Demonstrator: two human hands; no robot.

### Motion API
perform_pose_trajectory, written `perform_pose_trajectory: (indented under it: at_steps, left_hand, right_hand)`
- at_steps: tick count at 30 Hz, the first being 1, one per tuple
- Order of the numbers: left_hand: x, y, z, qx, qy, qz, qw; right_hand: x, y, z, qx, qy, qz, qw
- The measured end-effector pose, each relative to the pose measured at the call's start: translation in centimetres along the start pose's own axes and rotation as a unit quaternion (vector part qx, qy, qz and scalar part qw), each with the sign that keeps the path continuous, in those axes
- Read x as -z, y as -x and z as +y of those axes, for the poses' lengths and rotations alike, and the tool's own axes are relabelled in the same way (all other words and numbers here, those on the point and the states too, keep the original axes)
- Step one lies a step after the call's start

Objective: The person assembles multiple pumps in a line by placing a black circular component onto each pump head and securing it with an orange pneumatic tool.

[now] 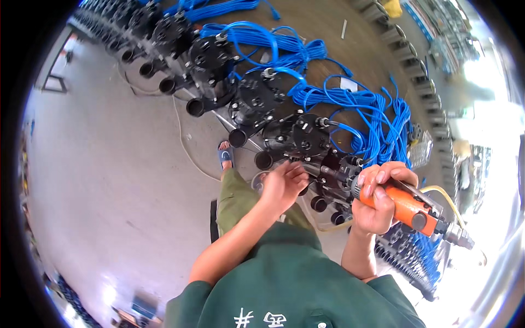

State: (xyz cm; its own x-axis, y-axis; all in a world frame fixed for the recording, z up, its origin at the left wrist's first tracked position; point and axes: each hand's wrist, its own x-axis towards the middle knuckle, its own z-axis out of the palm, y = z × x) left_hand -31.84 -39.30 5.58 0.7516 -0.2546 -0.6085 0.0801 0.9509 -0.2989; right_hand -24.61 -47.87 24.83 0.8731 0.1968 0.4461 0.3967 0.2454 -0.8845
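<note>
My right hand (374,205) is wrapped round an orange air screwdriver (407,209) with a metal lever along its side. The tool's dark nose points left, toward a black pump-like unit (336,167). Whether its tip touches a bolt there is hidden. My left hand (287,183) hovers just below another black unit (298,135), with its fingers bent and drawn together. What those fingers hold, if anything, cannot be made out. A blue cable (347,128) runs from a metal fitting on that unit's top.
More black units (257,93) with round outlets stand in a long row toward the far left. Coiled blue cables (377,112) lie behind them on a brown surface (322,19). A yellowish hose (440,190) trails from the tool. Grey cylindrical parts (418,68) line the far right.
</note>
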Motion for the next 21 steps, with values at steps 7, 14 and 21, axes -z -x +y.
perform_pose_trajectory:
  at_steps: [7, 14, 21]
  left_hand:
    - [0.8, -3.0, -2.3, -0.092, 0.065, -0.020, 0.993]
    - [1.4, -4.2, -1.7, -0.094, 0.045, -0.029, 0.994]
    - [0.4, -0.4, 1.4, -0.118, -0.333, 0.066, 0.933]
  right_hand:
    - [-1.5, 0.5, 0.2, 0.004, 0.022, -0.057, 0.998]
    - [-2.3, 1.0, 4.0, -0.060, 0.045, -0.032, 0.997]
    - [-1.2, 0.5, 4.9, -0.091, 0.045, -0.049, 0.994]
